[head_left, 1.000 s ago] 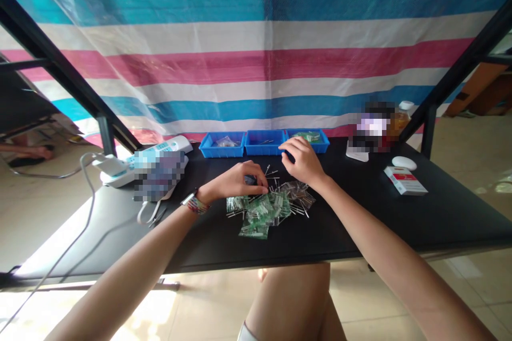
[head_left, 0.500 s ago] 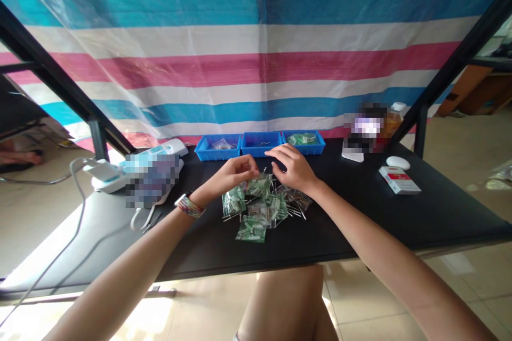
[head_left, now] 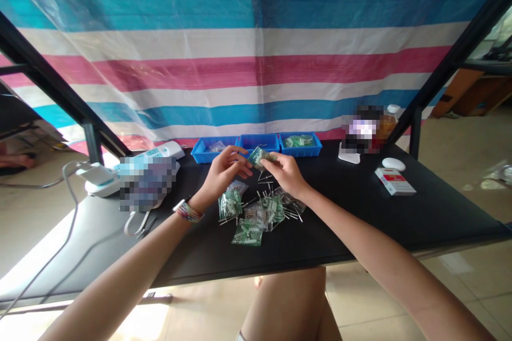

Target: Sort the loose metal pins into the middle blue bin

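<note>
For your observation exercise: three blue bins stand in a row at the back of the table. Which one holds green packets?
The right-hand blue bin, nearest the white mouse; green packets fill it, while the other two look almost bare.

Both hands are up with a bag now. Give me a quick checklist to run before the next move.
1. Bag held by both hands: ok, the left hand and right hand pinch it above the table.
2. Bag sealed or open: cannot tell.
3. Three blue trays within reach behind the hands: ok.
4. Right tray holds green bags: ok; contents of the other two are too small to tell.
5. Loose pins lie scattered round the bag pile: not ok, they are untidy.
6. Red box lies well apart from the hands: ok.
</note>
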Demonstrator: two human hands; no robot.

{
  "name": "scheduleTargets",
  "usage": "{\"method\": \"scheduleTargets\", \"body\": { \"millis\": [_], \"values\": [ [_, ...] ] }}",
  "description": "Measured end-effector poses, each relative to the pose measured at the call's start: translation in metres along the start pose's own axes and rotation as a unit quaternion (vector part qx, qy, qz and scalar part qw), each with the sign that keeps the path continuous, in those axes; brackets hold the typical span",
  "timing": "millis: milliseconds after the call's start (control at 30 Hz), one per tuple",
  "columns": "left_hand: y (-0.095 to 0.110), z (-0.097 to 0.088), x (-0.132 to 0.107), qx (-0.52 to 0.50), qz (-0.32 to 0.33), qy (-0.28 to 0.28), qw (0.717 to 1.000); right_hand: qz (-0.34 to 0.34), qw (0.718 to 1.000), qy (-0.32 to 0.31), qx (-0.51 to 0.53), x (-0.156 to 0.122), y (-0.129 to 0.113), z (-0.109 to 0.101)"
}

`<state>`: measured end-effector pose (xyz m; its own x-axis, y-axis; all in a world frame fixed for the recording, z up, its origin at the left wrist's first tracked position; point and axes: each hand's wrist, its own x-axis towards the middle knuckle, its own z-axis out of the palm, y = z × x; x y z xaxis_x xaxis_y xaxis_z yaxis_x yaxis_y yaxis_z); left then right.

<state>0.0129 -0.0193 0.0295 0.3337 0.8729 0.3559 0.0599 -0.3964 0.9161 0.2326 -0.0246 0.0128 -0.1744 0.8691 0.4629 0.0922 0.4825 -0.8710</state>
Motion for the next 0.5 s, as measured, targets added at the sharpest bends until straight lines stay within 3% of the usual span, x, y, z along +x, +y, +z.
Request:
{"method": "scheduleTargets", "body": {
  "millis": [67,133,233,300,367,500],
  "values": [
    [0.0022,-0.0008,-0.0025,0.166,0.121,0.026,0.978,0.094,0.989,-0.018,0.11,0.0041,0.0016,-0.0019],
    [0.0053,-0.0022,-0.0037,0.312,0.214,0.018,0.925,0.156,0.97,-0.059,0.178,0.0069,0.0011,-0.0053],
    [0.0083,-0.0046,-0.0037,0.401,0.275,-0.038,0.873,0.201,0.949,-0.135,0.203,0.0065,-0.0027,-0.0077],
    [0.0078,-0.0053,-0.0034,0.391,0.279,-0.061,0.875,0.2,0.947,-0.165,0.191,0.0042,-0.0047,-0.0068],
    [0.0057,-0.0046,-0.0034,0.358,0.257,-0.055,0.896,0.171,0.957,-0.159,0.17,0.0017,-0.005,-0.0056],
    [0.0015,-0.0005,-0.0042,0.269,0.141,0.007,0.953,0.037,0.996,-0.061,0.055,-0.0023,-0.0037,-0.0069]
  ]
}}
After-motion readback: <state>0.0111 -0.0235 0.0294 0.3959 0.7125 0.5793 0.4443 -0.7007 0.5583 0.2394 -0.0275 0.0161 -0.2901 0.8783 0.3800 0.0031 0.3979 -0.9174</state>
